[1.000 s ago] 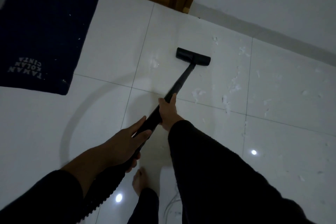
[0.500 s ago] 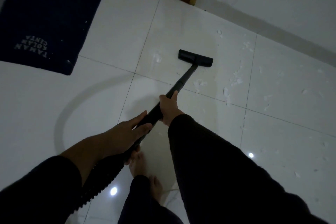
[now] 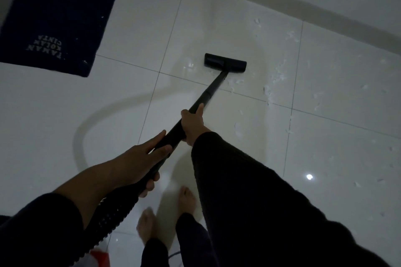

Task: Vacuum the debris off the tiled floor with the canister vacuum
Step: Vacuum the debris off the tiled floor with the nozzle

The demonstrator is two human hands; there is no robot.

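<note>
Where readable, mat (image 3: 54, 11) lettering: "TAMAN"

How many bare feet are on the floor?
2. One bare foot is at the bottom of the view, under the black ribbed vacuum hose. The other bare foot is just to its right, beside the dark right sleeve.

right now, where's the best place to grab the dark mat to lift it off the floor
Take the dark mat by its near right corner, coming from the bare tile on its right. That corner lies flat and free, well away from the vacuum head.
</note>
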